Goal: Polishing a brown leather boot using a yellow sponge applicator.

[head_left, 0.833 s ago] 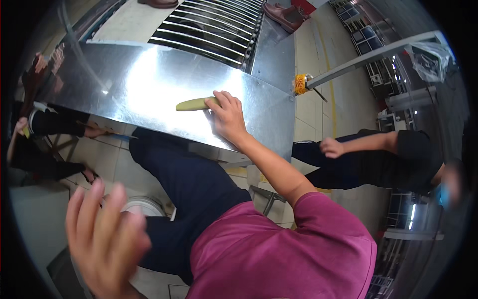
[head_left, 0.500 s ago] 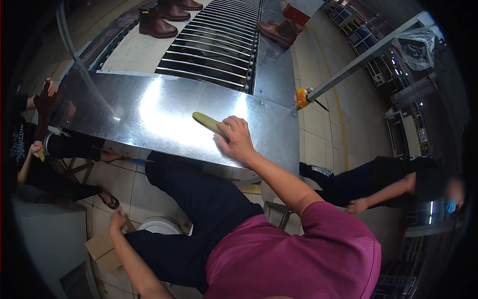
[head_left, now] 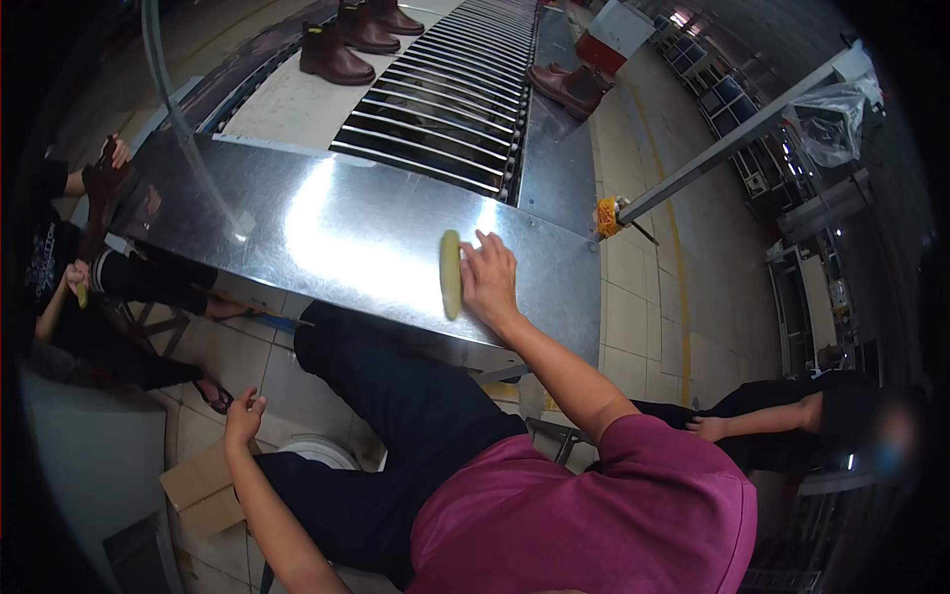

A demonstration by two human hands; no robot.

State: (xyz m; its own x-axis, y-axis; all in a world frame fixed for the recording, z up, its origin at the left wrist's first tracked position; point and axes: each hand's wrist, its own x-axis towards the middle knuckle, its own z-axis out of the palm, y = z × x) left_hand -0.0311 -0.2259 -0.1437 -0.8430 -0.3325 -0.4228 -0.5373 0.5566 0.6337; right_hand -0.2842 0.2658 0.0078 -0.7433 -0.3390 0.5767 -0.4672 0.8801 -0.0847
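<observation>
On the steel tabletop (head_left: 267, 188) lies a long, rounded yellow-green block (head_left: 451, 275), perhaps a brush; its exact kind does not show. It points away from me, its long side next to my right hand (head_left: 491, 282). That hand rests at the block's right with fingers spread, not wrapped round it; whether the thumb touches it is hidden. Low at the left, over my thigh and away from the table, my left hand (head_left: 242, 416) is raised with fingers loosely bent and apart, holding nothing.
Behind the tabletop runs a roller conveyor (head_left: 435, 124), with brown boots (head_left: 336, 57) on its left and another pair (head_left: 571, 89) on its right ledge. At left, a co-worker's hand holds a brown boot (head_left: 102, 193). A metal post (head_left: 712, 148) slants at right; another person sits nearby.
The block has swung from a diagonal to pointing nearly straight away from me. My right hand has gone from gripping its near end to its right side, fingers spreading. My left fingers have loosened.
</observation>
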